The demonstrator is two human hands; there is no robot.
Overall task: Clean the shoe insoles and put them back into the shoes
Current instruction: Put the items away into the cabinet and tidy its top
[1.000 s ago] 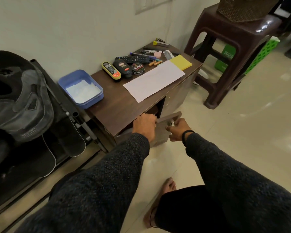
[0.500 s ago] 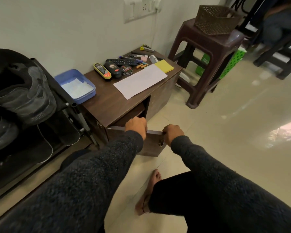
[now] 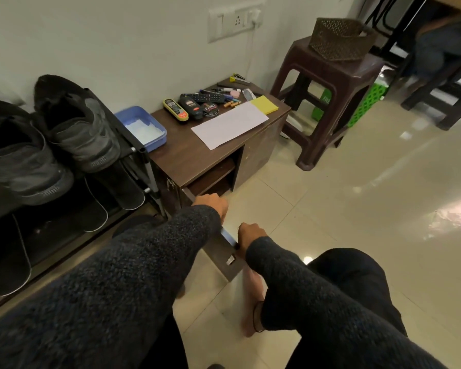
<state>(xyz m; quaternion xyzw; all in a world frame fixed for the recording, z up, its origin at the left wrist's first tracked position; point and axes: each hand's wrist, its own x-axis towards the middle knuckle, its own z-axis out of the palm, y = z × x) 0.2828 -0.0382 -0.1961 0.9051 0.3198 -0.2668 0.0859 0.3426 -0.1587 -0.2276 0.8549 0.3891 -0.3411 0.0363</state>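
Since we swung the cabinet door from half open to fully out over the floor, the compartment under the desk now stands open. Our left hand and right hand both have fingers clenched on its top edge. Shoes wait untouched on the rack alongside, so cleaning hasn't begun.

The open door, gripped by both your hands, swings out across the floor before the cabinet opening. The shoe rack crowds its left; bare floor lies right.
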